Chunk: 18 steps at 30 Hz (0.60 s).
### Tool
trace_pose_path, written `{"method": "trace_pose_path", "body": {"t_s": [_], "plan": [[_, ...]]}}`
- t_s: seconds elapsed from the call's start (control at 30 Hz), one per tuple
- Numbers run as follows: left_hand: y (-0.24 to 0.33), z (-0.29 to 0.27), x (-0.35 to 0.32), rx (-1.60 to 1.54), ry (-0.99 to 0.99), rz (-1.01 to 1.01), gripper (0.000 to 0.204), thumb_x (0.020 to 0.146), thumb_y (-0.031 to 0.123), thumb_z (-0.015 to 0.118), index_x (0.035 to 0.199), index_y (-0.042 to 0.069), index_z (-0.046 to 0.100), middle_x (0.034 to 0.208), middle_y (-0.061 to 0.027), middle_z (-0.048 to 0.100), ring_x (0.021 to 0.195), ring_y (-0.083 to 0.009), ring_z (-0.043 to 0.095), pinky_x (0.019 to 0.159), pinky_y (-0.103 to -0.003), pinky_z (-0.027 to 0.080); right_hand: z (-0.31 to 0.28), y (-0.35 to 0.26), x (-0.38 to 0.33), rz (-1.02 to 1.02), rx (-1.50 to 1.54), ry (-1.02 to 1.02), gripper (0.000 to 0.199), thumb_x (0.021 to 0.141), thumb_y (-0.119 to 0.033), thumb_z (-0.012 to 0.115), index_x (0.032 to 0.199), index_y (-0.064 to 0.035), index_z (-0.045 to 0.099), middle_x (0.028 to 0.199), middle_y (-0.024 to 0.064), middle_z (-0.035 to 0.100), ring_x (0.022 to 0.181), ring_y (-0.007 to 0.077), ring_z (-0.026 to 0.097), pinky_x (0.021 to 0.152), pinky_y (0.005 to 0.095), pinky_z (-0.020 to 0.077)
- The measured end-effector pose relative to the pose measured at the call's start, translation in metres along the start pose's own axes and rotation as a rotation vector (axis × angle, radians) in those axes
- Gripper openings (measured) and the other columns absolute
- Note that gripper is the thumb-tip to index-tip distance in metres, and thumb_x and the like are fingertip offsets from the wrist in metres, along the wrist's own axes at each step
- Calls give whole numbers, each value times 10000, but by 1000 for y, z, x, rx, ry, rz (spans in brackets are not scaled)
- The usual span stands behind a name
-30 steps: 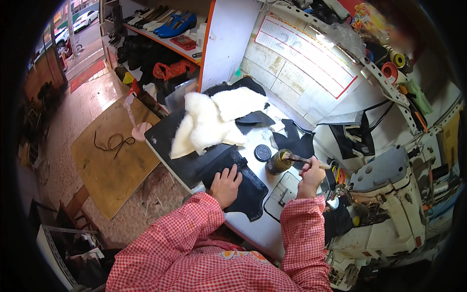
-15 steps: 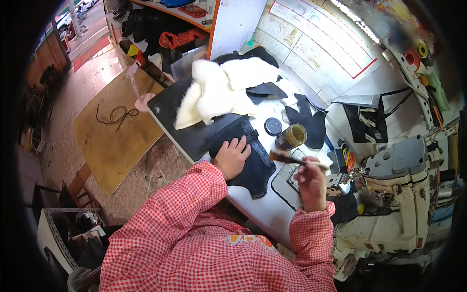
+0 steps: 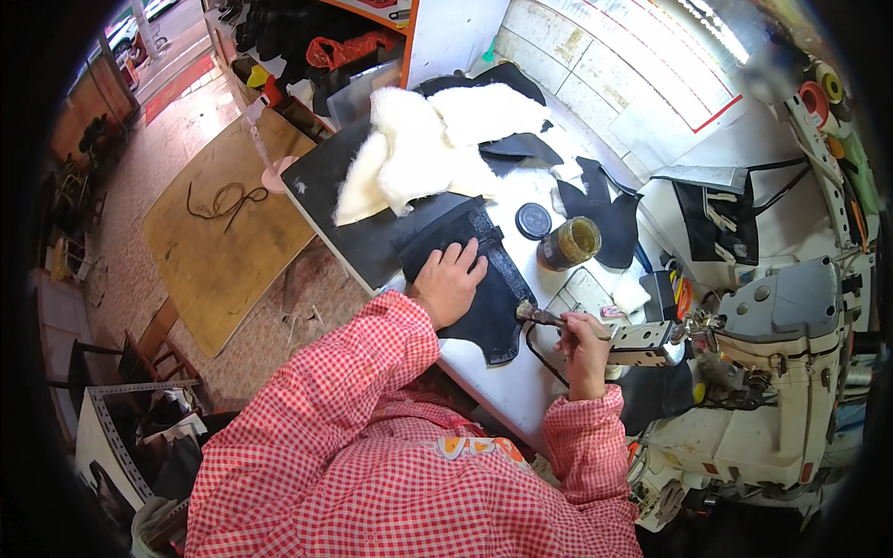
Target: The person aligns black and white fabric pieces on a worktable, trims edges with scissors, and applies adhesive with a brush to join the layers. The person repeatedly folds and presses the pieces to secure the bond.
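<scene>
My left hand [image 3: 449, 279] lies flat, fingers spread, on a black leather piece [image 3: 488, 293] spread on the white worktable [image 3: 507, 381]. My right hand [image 3: 583, 342] grips a small brush [image 3: 539, 315], whose bristle end touches the right edge of the black piece. An open glass jar of brownish glue [image 3: 569, 243] stands just beyond the brush, with its black lid [image 3: 533, 220] lying beside it on the left.
White fleece pieces [image 3: 433, 144] and more black cut pieces [image 3: 600, 205] lie at the far side of the table. A white sewing machine [image 3: 763, 391] stands to the right. A flat brown board [image 3: 223, 223] lies on the floor to the left.
My right hand has carried the brush from the glue jar down to the edge of the black piece. The left hand stays pressed on the leather.
</scene>
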<state>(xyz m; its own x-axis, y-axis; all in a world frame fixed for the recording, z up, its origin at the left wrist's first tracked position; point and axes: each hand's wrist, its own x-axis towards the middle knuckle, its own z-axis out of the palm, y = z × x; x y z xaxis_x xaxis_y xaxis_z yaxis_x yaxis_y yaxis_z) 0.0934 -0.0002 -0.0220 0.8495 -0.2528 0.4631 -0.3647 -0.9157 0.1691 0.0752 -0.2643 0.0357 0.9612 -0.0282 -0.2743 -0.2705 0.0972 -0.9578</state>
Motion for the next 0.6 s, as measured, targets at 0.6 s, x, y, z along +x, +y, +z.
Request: {"method": "trace_pose_path", "body": {"t_s": [0.6], "plan": [[-1,2,0,24,52,29,363,817,180,614,1162,82,665,1311,-165,582,1074,-283,545,840,-404,450,20,-17,-3,-98,-173,1,180,901,-113,585,917,48,664,604,21,548,480,85,466,473,215,389]]}}
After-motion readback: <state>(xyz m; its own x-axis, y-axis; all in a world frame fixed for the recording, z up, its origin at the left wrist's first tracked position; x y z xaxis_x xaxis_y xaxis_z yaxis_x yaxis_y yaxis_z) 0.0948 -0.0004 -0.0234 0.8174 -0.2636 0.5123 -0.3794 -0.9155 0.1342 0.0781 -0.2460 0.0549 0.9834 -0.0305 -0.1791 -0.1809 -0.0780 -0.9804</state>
